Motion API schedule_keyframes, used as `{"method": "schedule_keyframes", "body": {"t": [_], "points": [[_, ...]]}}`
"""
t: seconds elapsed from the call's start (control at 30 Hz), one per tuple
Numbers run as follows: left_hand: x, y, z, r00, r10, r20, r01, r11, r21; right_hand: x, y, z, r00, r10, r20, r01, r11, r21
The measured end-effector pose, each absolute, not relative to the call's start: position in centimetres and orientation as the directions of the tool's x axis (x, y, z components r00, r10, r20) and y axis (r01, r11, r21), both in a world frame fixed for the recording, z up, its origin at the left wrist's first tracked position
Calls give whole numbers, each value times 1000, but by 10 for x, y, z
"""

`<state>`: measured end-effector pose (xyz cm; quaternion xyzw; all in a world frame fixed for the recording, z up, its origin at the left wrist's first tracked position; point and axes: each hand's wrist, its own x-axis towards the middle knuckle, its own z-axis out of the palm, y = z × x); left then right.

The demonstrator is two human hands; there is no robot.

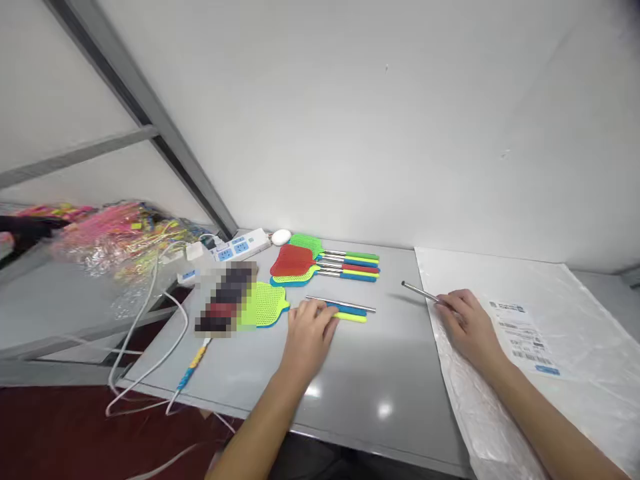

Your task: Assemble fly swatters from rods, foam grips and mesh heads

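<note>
Bare forearms [273, 413] reached over the near edge of a smooth, faintly glossy grey table [395, 387]. Crinkled white plastic sheeting [465, 270] covered its right end, leaving a bare stretch between the hands. Toward the back, six fly swatters [294, 260] overlapped, perforated paddles leftward, silver shafts leading to slim green, yellow, blue and red handles. Nearer, two more swatters [269, 303], yellow over blue, lay partly under the left hand [311, 330]; its fingers bent close together over their shafts, though gripping or merely resting could not be told. The right hand [469, 327] pinched one thin silver rod [419, 291]; a second rod [345, 305] lay just beyond the left hand, open tabletop separating their tips.
</note>
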<state>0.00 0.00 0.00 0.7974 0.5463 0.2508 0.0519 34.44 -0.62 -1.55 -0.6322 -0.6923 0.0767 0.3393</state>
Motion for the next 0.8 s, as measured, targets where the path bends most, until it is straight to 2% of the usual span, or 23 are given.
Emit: {"method": "schedule_keyframes", "body": {"t": [0.13,0.27,0.53,0.8], "points": [[1,2,-1,257,903,343,849,-381,367,344,-7,-17,-36,962,271,827,181,-532],[0,2,-1,236,908,345,850,-366,380,344,-9,-18,-43,971,236,832,165,-530],[-4,2,-2,189,915,355,853,-333,402,341,-11,-17,57,974,217,784,91,-615],[-4,0,-2,193,915,354,855,-334,396,339,-14,-14,118,950,290,754,104,-648]]}}
